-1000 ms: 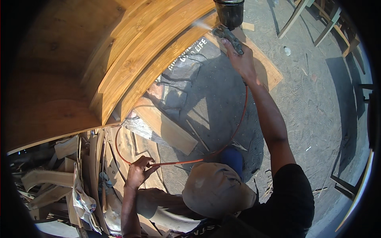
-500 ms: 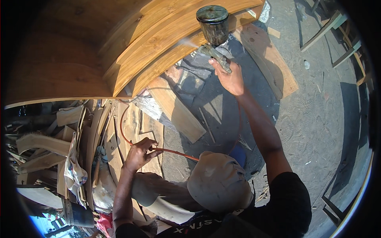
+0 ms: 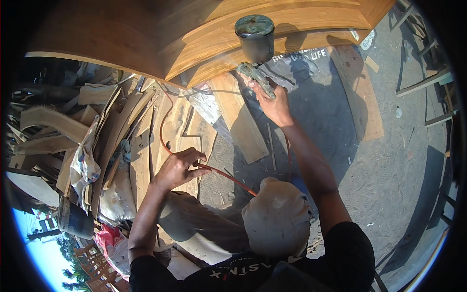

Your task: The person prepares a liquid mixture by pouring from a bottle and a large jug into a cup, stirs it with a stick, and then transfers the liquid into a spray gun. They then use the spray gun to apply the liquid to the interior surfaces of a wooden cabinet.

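My right hand [image 3: 275, 106] is wrapped around the handle of a spray gun [image 3: 257, 78] with a dark, stained paint cup [image 3: 255, 43] on top. The gun's nozzle is close to the varnished wooden furniture piece [image 3: 228, 36], at its lower curved edge, with a faint mist there. Lower left, my left hand [image 3: 179, 168] loosely grips a thin orange-red hose [image 3: 226, 177], thumb and fingers curled around it. The hose runs up toward the furniture on one side and down behind a beige cloth-covered rounded form [image 3: 276, 216] on the other.
Scrap boards and offcuts [image 3: 53, 121] pile up at left, with a cloth rag [image 3: 85, 160] on them. Loose planks [image 3: 241, 119] and another plank [image 3: 357, 92] lie on the sandy ground. Wooden frame legs [image 3: 423, 82] stand at far right. A dark bucket [image 3: 75, 219] sits lower left.
The view has shifted, and the spray gun has moved left along the furniture's curved edge. The spray, a distinct white jet before, looks fainter. My left hand's fingers have spread slightly around the hose.
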`<state>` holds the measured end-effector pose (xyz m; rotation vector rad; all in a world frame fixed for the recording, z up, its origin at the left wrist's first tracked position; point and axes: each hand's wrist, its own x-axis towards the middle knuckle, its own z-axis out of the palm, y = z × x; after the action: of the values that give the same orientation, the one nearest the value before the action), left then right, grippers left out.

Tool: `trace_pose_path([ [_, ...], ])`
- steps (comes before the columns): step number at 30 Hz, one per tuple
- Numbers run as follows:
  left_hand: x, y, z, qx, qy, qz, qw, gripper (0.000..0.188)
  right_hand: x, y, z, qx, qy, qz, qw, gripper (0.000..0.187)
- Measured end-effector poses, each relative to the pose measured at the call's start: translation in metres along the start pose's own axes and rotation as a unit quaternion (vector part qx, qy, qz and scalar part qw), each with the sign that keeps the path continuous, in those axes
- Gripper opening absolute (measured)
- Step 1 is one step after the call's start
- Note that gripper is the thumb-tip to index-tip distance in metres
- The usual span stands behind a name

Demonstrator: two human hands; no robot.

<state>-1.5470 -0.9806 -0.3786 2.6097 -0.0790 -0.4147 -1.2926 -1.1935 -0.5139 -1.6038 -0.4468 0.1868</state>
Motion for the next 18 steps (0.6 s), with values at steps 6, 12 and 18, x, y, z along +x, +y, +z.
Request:
trace_pose_path([
  [6, -0.017, 0.003, -0.006, -0.014, 0.027, 0.007, 1.0, 0.039, -0.002, 0.003, 0.053, -0.004, -0.006, -0.086, 0.996, 0.033],
  [12, -0.035, 0.004, -0.009, -0.046, 0.053, 0.012, 0.997, 0.039, 0.001, 0.008, 0.106, -0.059, -0.056, -0.093, 0.992, 0.039],
  [18, -0.049, 0.004, -0.014, -0.04, 0.052, 0.001, 0.998, 0.04, -0.004, -0.015, 0.148, 0.022, -0.147, -0.039, 0.988, 0.048],
])
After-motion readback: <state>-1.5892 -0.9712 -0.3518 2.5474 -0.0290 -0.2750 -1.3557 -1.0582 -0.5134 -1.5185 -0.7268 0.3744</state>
